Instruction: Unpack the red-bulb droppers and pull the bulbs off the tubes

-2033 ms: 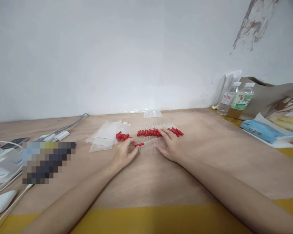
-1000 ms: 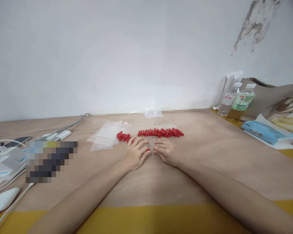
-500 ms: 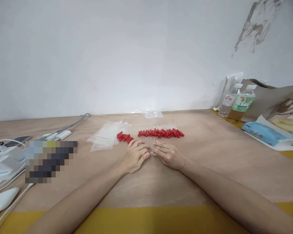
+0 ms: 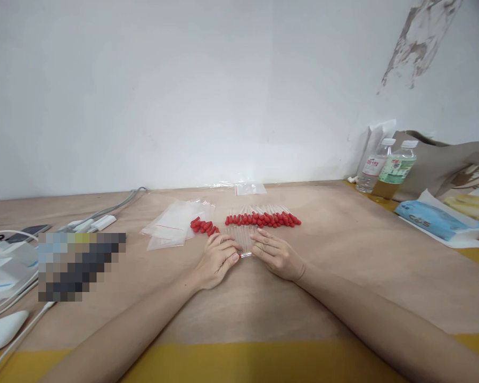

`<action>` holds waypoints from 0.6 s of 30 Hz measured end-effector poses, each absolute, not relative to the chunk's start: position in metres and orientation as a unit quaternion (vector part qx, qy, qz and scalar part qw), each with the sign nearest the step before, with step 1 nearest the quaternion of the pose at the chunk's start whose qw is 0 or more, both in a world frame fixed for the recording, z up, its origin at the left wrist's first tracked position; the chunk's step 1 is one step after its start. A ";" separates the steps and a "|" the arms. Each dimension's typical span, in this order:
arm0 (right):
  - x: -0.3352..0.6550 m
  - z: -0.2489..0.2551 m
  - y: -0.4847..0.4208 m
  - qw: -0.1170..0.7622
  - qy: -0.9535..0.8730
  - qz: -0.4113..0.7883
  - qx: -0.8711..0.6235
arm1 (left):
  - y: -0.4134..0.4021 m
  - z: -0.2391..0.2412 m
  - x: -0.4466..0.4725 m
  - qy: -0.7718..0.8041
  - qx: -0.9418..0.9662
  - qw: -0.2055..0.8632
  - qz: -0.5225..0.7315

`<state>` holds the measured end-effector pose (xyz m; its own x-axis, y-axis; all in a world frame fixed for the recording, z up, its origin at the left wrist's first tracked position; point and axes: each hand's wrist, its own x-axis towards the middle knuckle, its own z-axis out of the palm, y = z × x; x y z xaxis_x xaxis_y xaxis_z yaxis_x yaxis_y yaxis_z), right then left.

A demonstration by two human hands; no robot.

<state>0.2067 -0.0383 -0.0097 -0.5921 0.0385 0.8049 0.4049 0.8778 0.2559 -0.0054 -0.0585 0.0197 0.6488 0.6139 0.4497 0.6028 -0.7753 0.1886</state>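
Observation:
My left hand is closed, its thumb and fingers pinching a clear dropper tube near a small red bulb. My right hand has its fingers together at the tube's other end, where the grip is partly hidden. Between and just beyond my hands lie several loose clear tubes, partly covered by my fingers. Behind them is a row of droppers with red bulbs, tubes pointing towards the wall. To the left, a small pile of loose red bulbs rests by the bags.
Clear zip bags lie fanned out on the left, and another bag is near the wall. Chargers and cables occupy the far left. Two bottles, a blue tissue pack and a grey bag stand at right.
Both hands have shifted slightly towards me. A red bulb now shows at my left fingertips, with a clear tube across the gap between the hands.

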 end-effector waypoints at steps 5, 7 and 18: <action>0.215 -0.008 -0.033 0.453 -0.850 -0.178 -0.200 | -0.055 0.017 -0.016 0.351 0.893 0.003 0.283; 0.219 -0.008 -0.031 0.464 -0.827 -0.166 -0.271 | -0.049 0.020 -0.026 0.385 0.869 -0.004 0.312; 0.216 -0.011 -0.026 0.390 -0.785 -0.111 -0.469 | 0.053 0.059 -0.093 0.638 0.748 0.026 0.182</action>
<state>0.2164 -0.0265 -0.0114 -0.2565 0.6491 0.7161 0.8217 0.5366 -0.1921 -0.0933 0.0527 0.0588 0.1204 0.9634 0.2396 0.9444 -0.1856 0.2715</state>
